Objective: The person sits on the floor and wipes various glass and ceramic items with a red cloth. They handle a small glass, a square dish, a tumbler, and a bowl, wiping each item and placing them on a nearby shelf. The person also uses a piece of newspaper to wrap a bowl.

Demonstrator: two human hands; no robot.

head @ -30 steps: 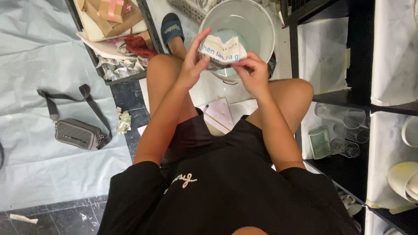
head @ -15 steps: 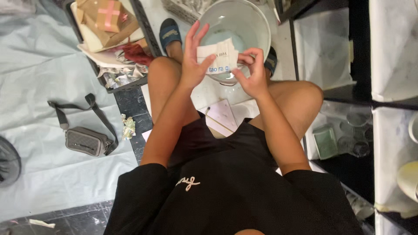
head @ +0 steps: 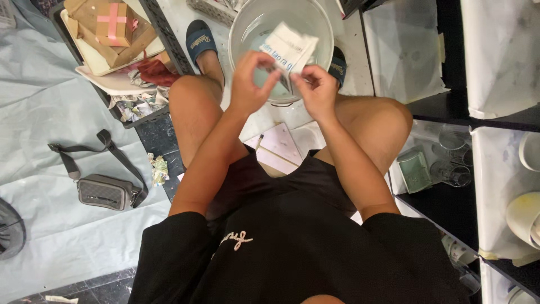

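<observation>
Pale sheeting (head: 39, 101) covers the floor at the left of the frame, with a small grey strap bag (head: 104, 191) lying on it and dark shelving (head: 450, 197) holding glassware down the right edge. At top centre a white bucket (head: 247, 22) stands between the person's slippered feet, and a folded white printed packet (head: 289, 48) is held just above its mouth. The likely slip is the packet tearing unevenly or escaping the fingertips and dropping into the bucket, since both grips sit only on its lower edge. The left hand (head: 250, 81) is mostly closed, thumb and forefinger pinching the packet's lower left part, the other fingers curled. The right hand (head: 318, 90) pinches its lower right corner in the same way, closed to a fingertip grip
</observation>
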